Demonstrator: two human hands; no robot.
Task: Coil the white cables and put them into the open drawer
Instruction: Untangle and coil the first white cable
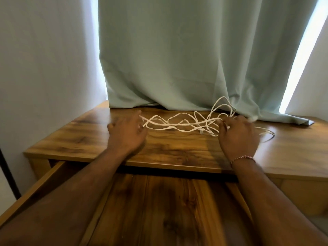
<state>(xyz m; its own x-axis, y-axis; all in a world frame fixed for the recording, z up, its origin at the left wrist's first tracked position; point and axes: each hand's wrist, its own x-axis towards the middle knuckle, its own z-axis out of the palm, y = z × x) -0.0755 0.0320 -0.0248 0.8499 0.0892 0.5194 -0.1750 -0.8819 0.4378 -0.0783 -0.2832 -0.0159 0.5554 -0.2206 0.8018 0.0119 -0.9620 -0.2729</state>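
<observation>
Clearly the white cables (179, 124) are light and limp (tangle-prone); the left hand (126, 133) at nine o'clock and right hand (237, 134) at three each pinch strands, best gathered near the ends.

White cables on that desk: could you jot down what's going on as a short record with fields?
cables: white cables, loose tangle on the wooden desk, not coiled
left hand: left hand pinches one end of the tangle
right hand: right hand grips the other end
drawer: open drawer below the desk edge, no cable in it
behind: pale green curtain resting on the desk
</observation>
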